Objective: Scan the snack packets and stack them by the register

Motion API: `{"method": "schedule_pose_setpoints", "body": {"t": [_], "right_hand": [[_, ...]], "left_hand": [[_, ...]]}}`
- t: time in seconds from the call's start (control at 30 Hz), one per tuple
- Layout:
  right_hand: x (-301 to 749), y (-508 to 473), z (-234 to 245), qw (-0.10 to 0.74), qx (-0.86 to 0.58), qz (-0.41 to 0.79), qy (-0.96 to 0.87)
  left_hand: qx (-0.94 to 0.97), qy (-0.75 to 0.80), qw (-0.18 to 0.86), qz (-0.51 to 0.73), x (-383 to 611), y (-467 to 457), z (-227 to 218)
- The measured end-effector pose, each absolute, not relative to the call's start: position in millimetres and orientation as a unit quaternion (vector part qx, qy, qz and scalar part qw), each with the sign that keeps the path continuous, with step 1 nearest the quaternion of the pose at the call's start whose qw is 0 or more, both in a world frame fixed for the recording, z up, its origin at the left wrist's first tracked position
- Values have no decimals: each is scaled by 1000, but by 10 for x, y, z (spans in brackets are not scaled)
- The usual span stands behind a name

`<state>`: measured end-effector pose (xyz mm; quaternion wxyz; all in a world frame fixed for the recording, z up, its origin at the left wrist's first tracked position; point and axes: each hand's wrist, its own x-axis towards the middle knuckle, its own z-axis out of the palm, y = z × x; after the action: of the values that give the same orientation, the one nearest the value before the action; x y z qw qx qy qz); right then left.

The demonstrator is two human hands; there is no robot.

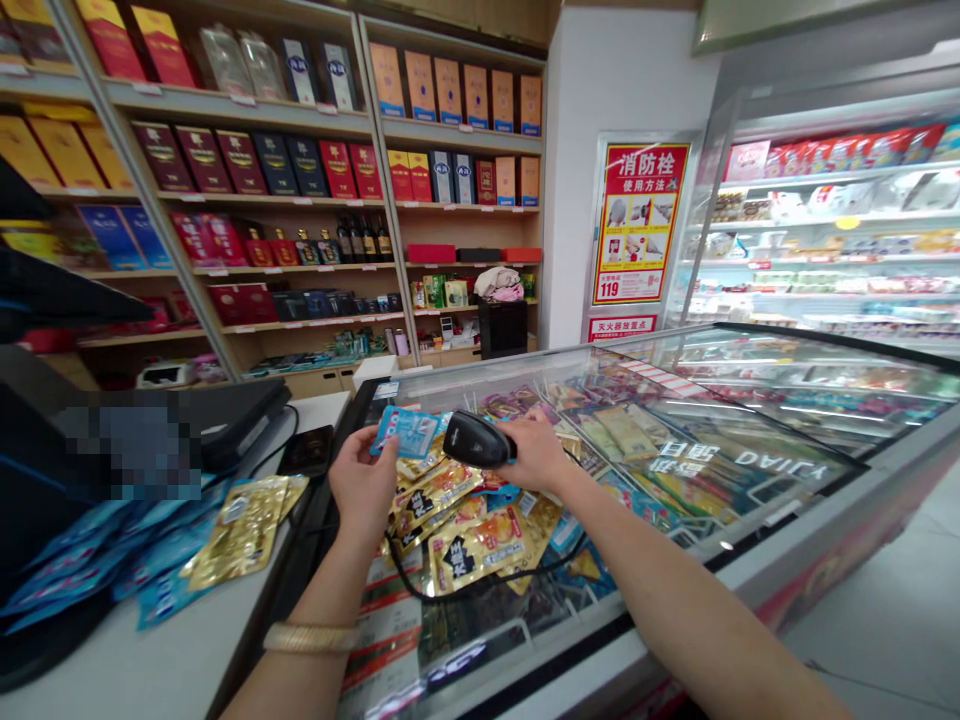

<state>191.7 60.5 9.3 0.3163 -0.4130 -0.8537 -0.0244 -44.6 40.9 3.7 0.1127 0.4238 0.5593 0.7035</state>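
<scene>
Between the thumb and fingers of my left hand (365, 470) is a small blue packet (409, 430), held up at its left end. My right hand (538, 450) is wrapped round the handle of a black barcode scanner (477, 440), whose head points left at the packet, close to it. Below both hands, several gold snack packets (480, 548) lie in a loose pile on the glass top of a chest freezer (750, 510), with some blue ones among them. The scanner's black cable (435, 598) loops across the pile.
On the white counter (217, 640) at left lie a heap of blue packets (112, 560) and gold packets (244, 530), beside dark counter equipment (232, 425). Shelves of boxed bottles (285, 165) line the back wall. A lit display fridge (840, 220) stands at right.
</scene>
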Motion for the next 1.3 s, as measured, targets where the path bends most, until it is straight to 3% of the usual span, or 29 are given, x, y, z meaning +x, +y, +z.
{"method": "schedule_pose_setpoints", "body": {"t": [0.4,0.67,0.87,0.97,1.17,1.3], "right_hand": [[1929,613,66,335,-399,-28,-853],[1962,620,32,335,-405,-35,-850],[1958,606,40,339,-394,-38,-854],[1953,599,47,342,-388,-34,-855],[1959,617,28,354,-391,-35,-849],[1972,643,15,355,-401,-37,-843]], "left_hand": [[415,559,122,707,-432,373,82],[392,561,16,729,-895,219,275],[445,662,-248,549,-1840,-398,448],[444,706,-312,455,-2241,-684,486],[423,811,-277,295,-2682,-852,402],[445,818,-263,252,-2720,-841,338]]}}
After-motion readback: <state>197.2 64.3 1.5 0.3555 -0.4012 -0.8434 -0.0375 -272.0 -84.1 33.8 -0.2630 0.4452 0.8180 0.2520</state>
